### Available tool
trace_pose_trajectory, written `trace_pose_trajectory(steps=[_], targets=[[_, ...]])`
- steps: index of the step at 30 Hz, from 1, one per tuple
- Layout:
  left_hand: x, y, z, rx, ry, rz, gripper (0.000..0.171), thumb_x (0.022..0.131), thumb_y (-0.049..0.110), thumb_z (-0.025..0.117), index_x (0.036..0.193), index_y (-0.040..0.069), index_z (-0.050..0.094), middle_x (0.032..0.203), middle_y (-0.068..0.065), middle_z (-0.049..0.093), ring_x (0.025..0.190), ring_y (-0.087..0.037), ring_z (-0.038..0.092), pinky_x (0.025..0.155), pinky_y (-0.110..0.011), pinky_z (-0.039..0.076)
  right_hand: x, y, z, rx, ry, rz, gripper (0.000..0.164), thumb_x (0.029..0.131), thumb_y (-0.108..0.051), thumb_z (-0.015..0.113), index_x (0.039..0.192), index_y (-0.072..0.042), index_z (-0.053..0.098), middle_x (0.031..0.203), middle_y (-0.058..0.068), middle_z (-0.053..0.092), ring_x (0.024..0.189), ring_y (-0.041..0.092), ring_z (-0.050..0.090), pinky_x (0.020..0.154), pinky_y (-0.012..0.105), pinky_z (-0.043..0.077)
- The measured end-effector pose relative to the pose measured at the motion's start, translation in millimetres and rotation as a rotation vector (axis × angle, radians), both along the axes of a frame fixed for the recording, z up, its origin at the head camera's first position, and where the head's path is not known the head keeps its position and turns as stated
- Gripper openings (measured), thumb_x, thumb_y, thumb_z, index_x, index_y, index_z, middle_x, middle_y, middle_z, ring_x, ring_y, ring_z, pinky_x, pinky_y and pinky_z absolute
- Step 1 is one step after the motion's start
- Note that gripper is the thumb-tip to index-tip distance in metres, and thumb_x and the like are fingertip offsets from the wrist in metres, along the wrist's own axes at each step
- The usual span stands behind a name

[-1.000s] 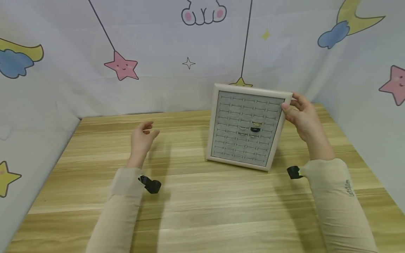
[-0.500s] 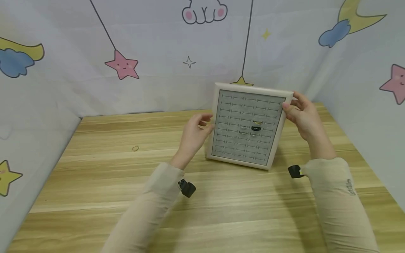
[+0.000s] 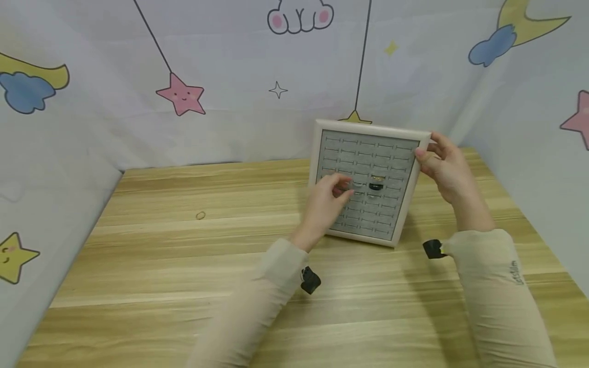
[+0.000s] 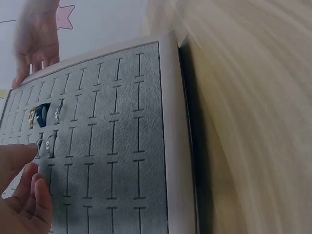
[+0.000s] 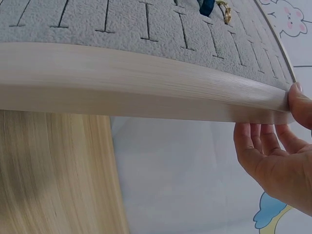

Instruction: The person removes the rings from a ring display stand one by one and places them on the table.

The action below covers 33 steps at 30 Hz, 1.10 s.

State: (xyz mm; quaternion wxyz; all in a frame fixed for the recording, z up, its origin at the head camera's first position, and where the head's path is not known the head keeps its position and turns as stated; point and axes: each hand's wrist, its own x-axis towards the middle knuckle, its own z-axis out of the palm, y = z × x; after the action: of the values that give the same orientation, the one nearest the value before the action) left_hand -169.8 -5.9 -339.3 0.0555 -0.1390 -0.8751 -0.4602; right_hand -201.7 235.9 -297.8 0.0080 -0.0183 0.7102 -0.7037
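A ring display board [image 3: 363, 153], grey with a pale frame and rows of slits, leans back on the table. My right hand [image 3: 448, 171] holds its upper right corner, thumb in front and fingers behind. Set in the slits are a gold ring [image 3: 378, 178], a black ring [image 3: 376, 187] and several silver ones. My left hand [image 3: 322, 204] is over the left middle of the board, thumb and forefinger apart. In the left wrist view a fingertip is right at one silver ring [image 4: 39, 147], beside another silver ring [image 4: 50, 144].
A thin loose ring [image 3: 200, 215] lies on the wooden table [image 3: 152, 266], left of the board. Behind the table hangs a white cloth [image 3: 239, 128] printed with stars and moons.
My left hand has moved right from the table's left side to the front of the board, uncovering the loose ring on the table. My right hand keeps its hold on the corner.
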Motion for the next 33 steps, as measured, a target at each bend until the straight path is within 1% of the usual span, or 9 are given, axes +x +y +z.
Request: trace_pose_trajectory(steps=[5,9,13,16,22,26,29,32,33], targets=[[0.0,9,-2.8,-0.035,0.007,0.039,0.022,0.091,0.021,0.066,0.112,0.014,0.067,0.101,-0.001,0.067,0.086,-0.012,0.059,0.074,-0.018,0.048,0.5,0,0.9,0.007,-0.003,0.001,0.077,0.088,-0.025,0.065,0.151,-0.009,0.024,0.111,-0.006,0.047,0.090,0.001,0.055,0.077,0.010,0.049],[0.8,15,-0.9,-0.034,-0.016,0.070,0.021,0.091,0.024,0.066,0.110,0.015,0.068,0.101,0.000,0.065,0.087,-0.011,0.060,0.073,-0.019,0.048,0.2,1,0.2,-0.005,-0.003,0.003,0.075,0.088,-0.023,0.064,0.150,-0.009,0.025,0.110,-0.006,0.048,0.089,0.000,0.056,0.077,0.010,0.049],[2.1,19,1.3,-0.074,-0.004,0.106,0.019,0.091,0.026,0.066,0.107,0.017,0.070,0.100,0.000,0.064,0.085,-0.011,0.060,0.067,-0.017,0.045,-0.1,2,-0.6,-0.009,-0.005,0.005,0.072,0.090,-0.021,0.063,0.150,-0.009,0.025,0.110,-0.006,0.048,0.088,-0.001,0.056,0.077,0.010,0.049],[2.2,20,0.7,-0.104,0.004,0.124,0.018,0.091,0.027,0.065,0.105,0.018,0.070,0.098,0.001,0.063,0.083,-0.010,0.059,0.063,-0.015,0.042,-0.6,2,-1.0,-0.009,-0.004,0.010,0.071,0.090,-0.020,0.062,0.150,-0.009,0.025,0.110,-0.006,0.048,0.089,-0.001,0.056,0.077,0.010,0.049],[1.0,22,-0.9,-0.134,0.007,0.138,0.017,0.091,0.029,0.065,0.104,0.018,0.069,0.097,0.001,0.061,0.082,-0.009,0.058,0.061,-0.015,0.040,-0.9,1,-1.8,-0.013,0.003,0.014,0.074,0.089,-0.023,0.064,0.150,-0.009,0.025,0.110,-0.006,0.048,0.089,0.000,0.056,0.078,0.010,0.049],[1.0,22,-0.3,-0.136,0.005,0.141,0.016,0.091,0.030,0.064,0.102,0.019,0.069,0.097,0.002,0.061,0.082,-0.009,0.057,0.062,-0.016,0.040,-1.2,2,-2.0,-0.067,-0.002,0.028,0.075,0.088,-0.021,0.066,0.150,-0.009,0.026,0.109,-0.005,0.049,0.089,0.002,0.055,0.076,0.010,0.049],[1.0,22,-0.2,-0.133,0.001,0.134,0.015,0.091,0.030,0.063,0.099,0.018,0.069,0.096,0.002,0.060,0.081,-0.008,0.056,0.063,-0.015,0.040,-0.6,2,-1.4,-0.060,-0.008,0.025,0.073,0.088,-0.020,0.065,0.150,-0.010,0.026,0.109,-0.006,0.049,0.089,0.001,0.055,0.076,0.010,0.049],[0.2,20,0.3,-0.119,-0.007,0.120,0.015,0.090,0.029,0.063,0.097,0.017,0.069,0.094,0.001,0.059,0.080,-0.009,0.056,0.062,-0.016,0.041,0.1,2,-0.6,-0.007,-0.014,0.010,0.072,0.090,-0.022,0.063,0.150,-0.011,0.025,0.110,-0.007,0.049,0.088,-0.001,0.056,0.077,0.010,0.048],[-0.3,20,0.5,-0.119,-0.008,0.116,0.015,0.090,0.029,0.063,0.097,0.017,0.069,0.093,0.001,0.058,0.080,-0.009,0.056,0.063,-0.016,0.041,0.3,2,-0.4,-0.004,-0.015,0.009,0.072,0.090,-0.021,0.063,0.150,-0.011,0.025,0.110,-0.007,0.049,0.089,-0.001,0.056,0.077,0.010,0.048]])
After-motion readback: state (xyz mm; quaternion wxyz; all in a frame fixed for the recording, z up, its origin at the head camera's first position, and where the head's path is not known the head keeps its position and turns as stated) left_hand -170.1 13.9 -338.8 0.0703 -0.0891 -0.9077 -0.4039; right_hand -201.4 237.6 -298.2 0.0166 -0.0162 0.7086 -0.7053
